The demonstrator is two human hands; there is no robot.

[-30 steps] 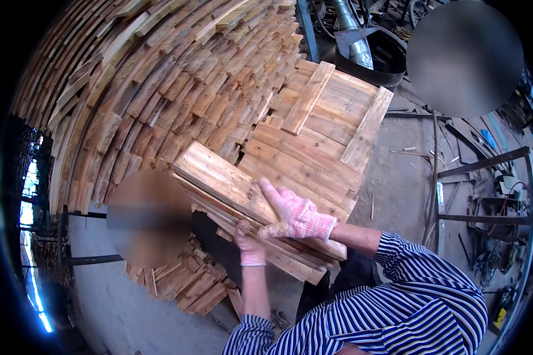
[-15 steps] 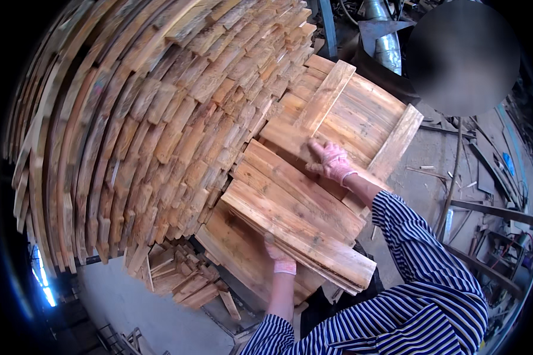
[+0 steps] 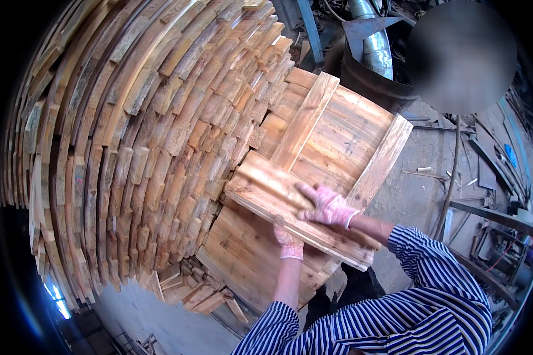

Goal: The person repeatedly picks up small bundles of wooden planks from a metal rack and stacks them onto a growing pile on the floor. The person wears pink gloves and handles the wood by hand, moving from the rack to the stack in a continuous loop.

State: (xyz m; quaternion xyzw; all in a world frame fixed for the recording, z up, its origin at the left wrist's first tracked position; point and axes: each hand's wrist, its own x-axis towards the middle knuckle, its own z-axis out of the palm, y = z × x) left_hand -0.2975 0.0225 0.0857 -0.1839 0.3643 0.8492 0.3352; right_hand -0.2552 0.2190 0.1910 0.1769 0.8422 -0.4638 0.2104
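Observation:
My left hand [image 3: 289, 244], in a pink and white glove, grips a small stack of wooden planks [image 3: 260, 195] from the near side. Its thumb lies against the stack's edge, and its other fingers are hidden below. On top of the planks rests my right hand [image 3: 330, 208], gloved alike, its fingers stretched out and slightly blurred. Beyond the stack lies a panel of boards [image 3: 355, 127] with two cross battens, one along its left part and one along its right edge. More wide boards [image 3: 243, 242] lie beneath and nearer than the held planks.
A tall pile of stacked planks [image 3: 177, 136] fills the left side. Short offcuts [image 3: 204, 296] lie at its near foot. Far right are a dark drum [image 3: 373, 83] with a shiny metal duct [image 3: 377, 50], and a metal frame [image 3: 497, 219] beside scrap on the floor.
The held planks have shifted away from me, up against the battened panel. My right hand has come nearer and now lies on them. The view has turned slightly.

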